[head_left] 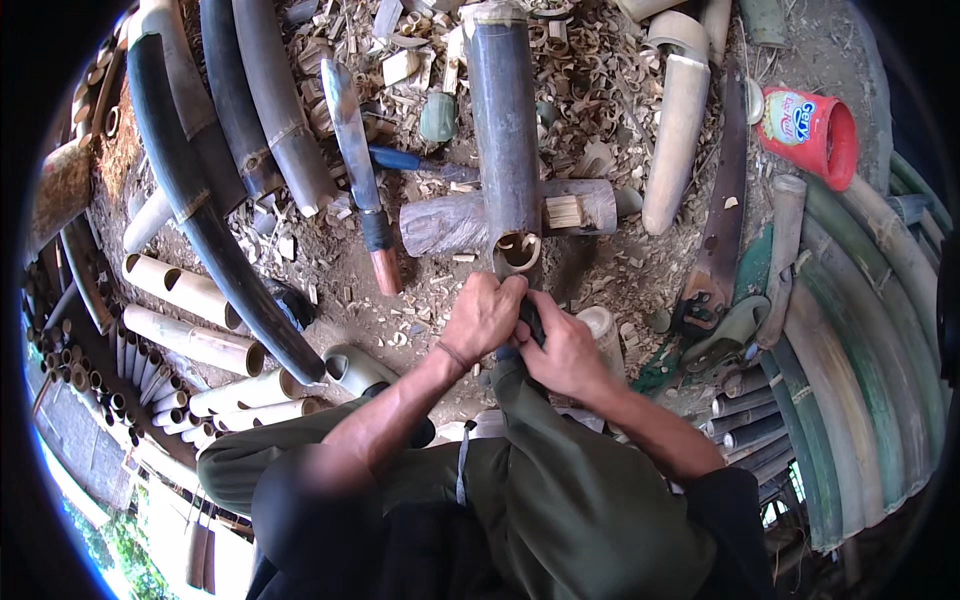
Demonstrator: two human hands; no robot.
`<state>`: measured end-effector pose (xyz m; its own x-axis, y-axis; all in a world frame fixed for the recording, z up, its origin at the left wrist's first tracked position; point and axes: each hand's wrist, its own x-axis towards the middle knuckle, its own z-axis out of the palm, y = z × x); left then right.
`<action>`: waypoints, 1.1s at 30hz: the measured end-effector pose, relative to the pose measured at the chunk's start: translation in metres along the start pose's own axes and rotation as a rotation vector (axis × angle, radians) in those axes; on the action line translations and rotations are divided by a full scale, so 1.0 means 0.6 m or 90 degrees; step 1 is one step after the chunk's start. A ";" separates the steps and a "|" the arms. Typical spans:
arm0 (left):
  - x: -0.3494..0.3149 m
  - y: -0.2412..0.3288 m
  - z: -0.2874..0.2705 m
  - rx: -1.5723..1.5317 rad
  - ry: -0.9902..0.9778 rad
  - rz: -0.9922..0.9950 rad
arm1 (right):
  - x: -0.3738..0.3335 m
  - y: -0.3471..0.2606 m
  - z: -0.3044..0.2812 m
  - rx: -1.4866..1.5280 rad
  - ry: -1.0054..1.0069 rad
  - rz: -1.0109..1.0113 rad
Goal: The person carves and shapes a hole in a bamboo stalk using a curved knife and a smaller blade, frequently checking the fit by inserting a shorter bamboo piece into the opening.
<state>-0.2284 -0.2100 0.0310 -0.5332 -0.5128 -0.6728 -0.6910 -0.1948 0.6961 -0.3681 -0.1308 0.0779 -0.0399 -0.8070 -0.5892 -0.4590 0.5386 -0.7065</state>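
A thick dark bamboo tube (505,120) lies lengthwise in front of me, propped across a short log (440,224). Its near end shows a pale cut opening with a curl of wood inside. Just below that opening, my left hand (482,318) is closed, knuckles up, with a thin band round the wrist. Against it, my right hand (562,350) is closed too, with something dark showing between the fingers. Whether that dark piece is the tube's end or a separate thing, I cannot tell. Both hands touch or nearly touch above my knee.
A long-bladed knife (350,150) lies left of the log, a handsaw (722,210) to the right. Wood shavings (590,90) cover the ground. A red tub (808,135) stands far right. Bamboo poles (165,130) lie left, more green bamboo poles (850,400) right.
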 end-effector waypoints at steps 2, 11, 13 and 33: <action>-0.015 0.058 -0.001 -0.459 -0.059 -0.210 | 0.006 -0.002 -0.079 -0.008 -0.164 -0.037; -0.011 0.066 0.121 -1.125 -0.150 -0.169 | 0.059 -0.053 -0.189 -0.533 -0.337 -0.233; -0.019 0.056 0.113 -1.028 -0.083 -0.213 | 0.054 -0.049 -0.168 -0.440 -0.337 -0.162; -0.028 0.051 0.046 -0.665 -0.017 -0.282 | 0.024 -0.034 -0.095 -0.229 -0.263 0.021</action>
<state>-0.2538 -0.1842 0.0566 -0.3617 -0.2090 -0.9085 -0.0824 -0.9635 0.2545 -0.4101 -0.1670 0.1061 0.2597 -0.5898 -0.7646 -0.7406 0.3864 -0.5497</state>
